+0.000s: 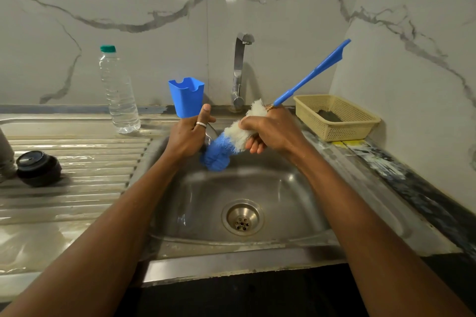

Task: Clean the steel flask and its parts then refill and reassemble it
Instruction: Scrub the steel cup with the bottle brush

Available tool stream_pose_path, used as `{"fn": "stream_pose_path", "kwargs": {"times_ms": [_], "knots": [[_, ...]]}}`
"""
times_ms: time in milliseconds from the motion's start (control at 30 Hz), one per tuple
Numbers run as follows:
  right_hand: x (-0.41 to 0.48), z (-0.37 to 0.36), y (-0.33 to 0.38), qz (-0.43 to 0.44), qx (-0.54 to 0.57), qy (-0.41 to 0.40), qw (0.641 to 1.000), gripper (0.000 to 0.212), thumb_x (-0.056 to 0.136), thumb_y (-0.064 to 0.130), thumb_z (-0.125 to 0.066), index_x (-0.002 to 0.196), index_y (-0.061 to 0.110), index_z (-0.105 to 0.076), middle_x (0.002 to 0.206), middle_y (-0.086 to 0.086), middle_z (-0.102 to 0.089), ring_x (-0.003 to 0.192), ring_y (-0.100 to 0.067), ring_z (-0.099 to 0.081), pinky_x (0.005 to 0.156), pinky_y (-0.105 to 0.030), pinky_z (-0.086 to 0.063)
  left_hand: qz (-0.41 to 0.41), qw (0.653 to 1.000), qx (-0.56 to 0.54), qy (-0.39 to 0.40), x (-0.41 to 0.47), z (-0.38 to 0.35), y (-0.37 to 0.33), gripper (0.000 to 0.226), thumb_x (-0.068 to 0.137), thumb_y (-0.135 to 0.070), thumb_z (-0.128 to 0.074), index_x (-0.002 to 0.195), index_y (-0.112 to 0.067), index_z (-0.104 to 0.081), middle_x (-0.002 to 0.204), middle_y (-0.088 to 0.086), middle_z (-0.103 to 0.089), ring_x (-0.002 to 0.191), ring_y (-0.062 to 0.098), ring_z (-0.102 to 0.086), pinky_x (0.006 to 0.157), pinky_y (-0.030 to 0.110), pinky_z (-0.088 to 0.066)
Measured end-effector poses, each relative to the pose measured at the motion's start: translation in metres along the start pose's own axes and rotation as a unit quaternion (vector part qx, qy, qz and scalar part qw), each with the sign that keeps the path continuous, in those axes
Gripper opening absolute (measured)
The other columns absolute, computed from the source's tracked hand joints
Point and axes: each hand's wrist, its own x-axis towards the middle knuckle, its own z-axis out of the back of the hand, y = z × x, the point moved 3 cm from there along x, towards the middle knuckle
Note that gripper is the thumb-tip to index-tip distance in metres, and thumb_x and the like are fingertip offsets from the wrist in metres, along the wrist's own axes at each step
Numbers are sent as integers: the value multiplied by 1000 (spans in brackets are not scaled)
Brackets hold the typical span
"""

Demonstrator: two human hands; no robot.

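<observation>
Brush [233, 136], flask [210, 133] gripped (above sink's [296, 188] far edge).

Grey-veined white marble tiles [283, 8] cover the back and right walls. A chrome tap [239, 67] stands behind a stainless-steel sink [283, 188], with a ribbed drainboard [77, 167] at left and a dark speckled counter [425, 201] at right.

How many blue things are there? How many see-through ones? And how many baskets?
Blue: 2, the square blue plastic cup and the blue-handled bottle brush with white and blue bristles.
See-through: 1, the clear plastic bottle with a green cap.
Baskets: 1, the beige plastic mesh basket.
Total: 4.
</observation>
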Motion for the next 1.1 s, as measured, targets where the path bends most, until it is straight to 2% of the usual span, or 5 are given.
{"fn": "stream_pose_path", "kwargs": {"times_ms": [167,333,467,867,1100], "knots": [[8,12,-10,-26,8,-82,996,23,82,16,-65,81,-6,-72,58,-15,-70,50,-26,-67,55,-31,-56,55,996,-64,8,4,-3,2,64,105,-59,-24,105,-20,-74,85,1,-65,74,10,-61,51,10,-43],[11,24,-9,-30,43,-109,993,16,87,15,-63,79,3,-71,61,-12,-72,49,-19,-65,47,-24,-50,229,947,-227,10,13,-7,19,81,96,-76,-29,126,-11,-66,106,8,-72,91,21,-68,84,38,-57],[11,23,-10,-24,75,-122,989,14,88,20,-69,85,8,-72,65,-9,-73,53,-17,-66,49,-24,-49,314,906,-283,17,7,-7,27,87,94,-79,-28,138,-9,-55,90,7,-64,68,17,-61,51,27,-48],[43,1,68,117,36,-228,966,25,87,35,-72,74,13,-71,57,-2,-71,52,-17,-70,66,-44,-63,356,864,-352,-42,3,-4,23,68,100,-71,-27,130,-16,-54,106,10,-66,73,20,-62,53,32,-47],[120,-40,129,157,-42,-260,952,26,89,28,-62,74,7,-64,67,-4,-69,64,-22,-70,69,-41,-60,383,851,-357,-46,6,-1,27,74,99,-71,-29,138,-13,-52,123,14,-66,81,23,-65,51,32,-49]]}}
